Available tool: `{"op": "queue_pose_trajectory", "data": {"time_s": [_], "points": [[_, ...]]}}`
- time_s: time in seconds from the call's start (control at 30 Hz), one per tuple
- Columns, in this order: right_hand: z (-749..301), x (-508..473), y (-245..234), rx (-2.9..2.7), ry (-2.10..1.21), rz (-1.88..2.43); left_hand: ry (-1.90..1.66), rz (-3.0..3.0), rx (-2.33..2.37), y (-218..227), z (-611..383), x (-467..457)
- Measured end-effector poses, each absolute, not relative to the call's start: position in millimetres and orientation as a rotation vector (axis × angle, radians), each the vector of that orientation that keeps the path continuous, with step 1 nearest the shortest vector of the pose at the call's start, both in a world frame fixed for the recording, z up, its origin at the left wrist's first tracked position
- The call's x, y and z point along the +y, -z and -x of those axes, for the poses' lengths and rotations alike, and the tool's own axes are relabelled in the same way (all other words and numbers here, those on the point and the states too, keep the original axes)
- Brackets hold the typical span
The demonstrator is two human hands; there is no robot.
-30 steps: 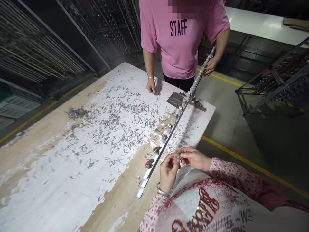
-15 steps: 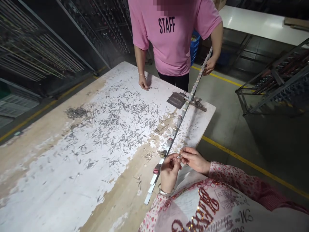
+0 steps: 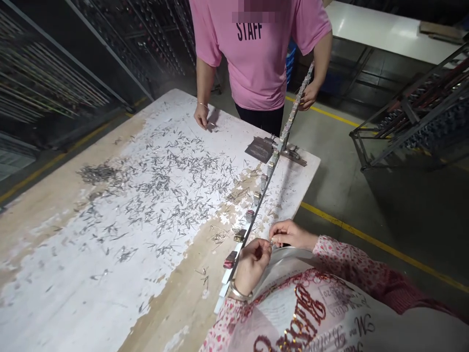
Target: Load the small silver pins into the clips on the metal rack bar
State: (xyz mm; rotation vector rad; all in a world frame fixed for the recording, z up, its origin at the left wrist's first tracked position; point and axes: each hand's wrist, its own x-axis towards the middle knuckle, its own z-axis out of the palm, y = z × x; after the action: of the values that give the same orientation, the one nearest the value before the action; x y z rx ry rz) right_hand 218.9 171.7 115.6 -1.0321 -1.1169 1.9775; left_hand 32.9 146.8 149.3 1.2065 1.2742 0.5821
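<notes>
My left hand (image 3: 252, 264) and my right hand (image 3: 290, 233) meet at the table's near right edge, fingertips pinched together. Whatever they hold is too small to make out. Just left of my left hand runs a long thin bar (image 3: 261, 199) with several small clip-like blocks along it; a red-and-grey block (image 3: 229, 260) sits near its close end. The bar slopes up toward the person opposite. Many thin silvery metal pieces (image 3: 157, 183) lie scattered over the table (image 3: 69, 298), and a few lie near my left hand.
A person in a pink shirt (image 3: 256, 68) stands across the table, one hand (image 3: 309, 95) at the bar's far end, the other (image 3: 201, 115) over the tabletop. A dark metal plate fixture (image 3: 261, 148) sits beneath the bar. Racks (image 3: 406, 112) stand at right and left.
The view has shifted slightly, moving the table and bar left in the picture. My hands stay pinched together, the left one turned a little more closed. The other person's hand has lifted a small piece.
</notes>
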Motion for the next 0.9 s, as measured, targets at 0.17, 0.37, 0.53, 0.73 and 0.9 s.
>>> {"op": "queue_pose_trajectory", "data": {"time_s": [0.17,0.37,0.53,0.73,0.9], "points": [[-230.1,180.9,-117.9,-1.273,-2.149,0.841,-0.505,-0.862,1.106,-146.1,-37.6,143.0],[-227.6,172.2,-109.8,-1.129,-2.075,0.912,-0.595,-0.641,1.061,-138.6,-42.9,138.5],[-222.5,172.9,-72.0,-1.061,-1.734,1.393,-0.550,-0.736,1.059,-141.7,-42.5,140.1],[-228.9,212.6,-33.3,-1.201,-1.463,1.616,-0.501,-1.065,1.094,-153.4,-40.3,134.3],[-240.8,223.2,-49.0,-1.218,-1.282,1.594,-0.540,-1.251,1.149,-202.1,-29.2,124.1]]}}
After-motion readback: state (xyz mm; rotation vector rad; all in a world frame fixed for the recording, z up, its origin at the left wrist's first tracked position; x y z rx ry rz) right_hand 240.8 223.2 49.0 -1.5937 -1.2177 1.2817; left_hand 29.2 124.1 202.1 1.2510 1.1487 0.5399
